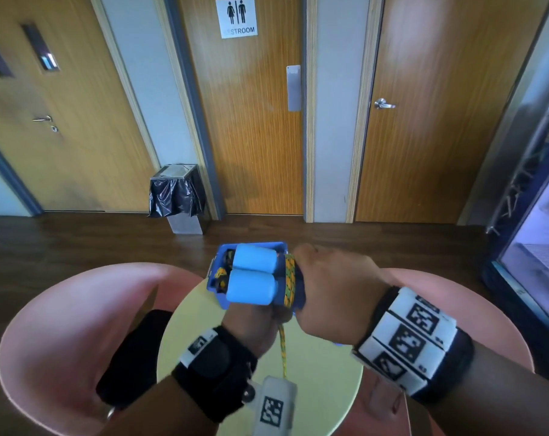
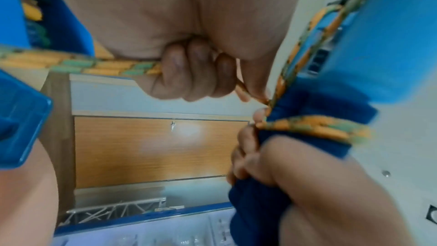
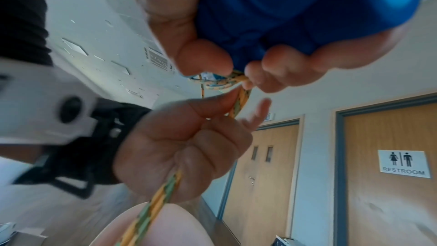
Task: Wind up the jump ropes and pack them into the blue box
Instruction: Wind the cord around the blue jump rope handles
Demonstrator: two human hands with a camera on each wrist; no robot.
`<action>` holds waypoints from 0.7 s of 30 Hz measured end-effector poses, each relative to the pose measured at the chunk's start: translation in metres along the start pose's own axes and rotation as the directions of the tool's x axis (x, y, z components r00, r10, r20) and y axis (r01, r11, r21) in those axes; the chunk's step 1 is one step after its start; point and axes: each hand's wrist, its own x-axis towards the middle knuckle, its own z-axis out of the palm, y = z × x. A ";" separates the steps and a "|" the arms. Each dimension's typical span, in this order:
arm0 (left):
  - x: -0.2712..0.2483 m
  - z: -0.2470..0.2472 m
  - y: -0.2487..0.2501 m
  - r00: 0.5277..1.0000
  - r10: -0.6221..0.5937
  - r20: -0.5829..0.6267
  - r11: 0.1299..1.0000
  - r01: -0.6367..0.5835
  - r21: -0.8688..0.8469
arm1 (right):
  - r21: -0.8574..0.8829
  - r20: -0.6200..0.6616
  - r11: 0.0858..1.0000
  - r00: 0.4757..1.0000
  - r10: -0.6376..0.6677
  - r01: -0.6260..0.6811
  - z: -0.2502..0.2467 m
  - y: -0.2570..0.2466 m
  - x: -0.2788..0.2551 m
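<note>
Two light blue foam handles (image 1: 254, 278) of a jump rope lie side by side, held up in front of the blue box (image 1: 215, 262). My right hand (image 1: 329, 294) grips the handles' dark blue ends (image 3: 272, 16), where the orange-green rope (image 1: 290, 278) is wound in several turns. My left hand (image 1: 257, 319), just below, curls its fingers (image 2: 189, 78) round the free length of rope (image 1: 282, 350), which hangs down over the table. The box holds another coiled rope (image 1: 221, 273). In the right wrist view the left thumb and forefinger (image 3: 220, 108) pinch the rope close to the windings.
A round yellow-green table (image 1: 314, 388) stands below my hands, between two pink chairs (image 1: 62, 309) (image 1: 487, 309). A black object (image 1: 135, 357) lies on the left chair. A lined bin (image 1: 177, 193) and wooden doors are ahead; a glass-front fridge (image 1: 534, 247) stands at right.
</note>
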 end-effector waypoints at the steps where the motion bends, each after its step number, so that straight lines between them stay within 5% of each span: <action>1: 0.000 -0.002 -0.006 0.998 0.060 -0.016 0.994 -0.059 0.095 | 0.020 -0.011 1.000 1.000 0.014 -0.014 0.001 0.000 0.001; 4: -0.003 0.002 -0.012 0.977 0.205 -0.050 0.932 -0.179 0.316 | 0.063 -0.029 0.996 0.998 0.060 -0.058 0.004 -0.001 0.004; 6: -0.005 0.004 -0.012 0.945 0.325 0.036 0.868 -0.314 0.384 | 0.071 -0.064 0.994 0.994 0.092 -0.088 0.004 -0.001 0.007; 9: -0.002 0.002 -0.012 0.933 0.357 0.049 0.809 -0.335 0.484 | 0.069 -0.092 0.991 0.988 0.122 -0.116 0.003 0.002 0.011; 14: -0.006 0.002 -0.007 0.947 0.298 0.119 0.712 -0.303 0.633 | 0.027 -0.075 0.987 0.985 0.157 -0.155 0.010 0.007 0.021; 18: -0.012 0.003 -0.012 0.988 0.132 0.075 0.789 -0.151 0.596 | -0.024 -0.081 0.978 0.976 0.202 -0.205 0.022 0.016 0.030; 21: -0.015 0.000 -0.014 0.995 0.067 0.076 0.762 -0.101 0.639 | -0.087 -0.067 0.975 0.978 0.200 -0.205 0.036 0.020 0.036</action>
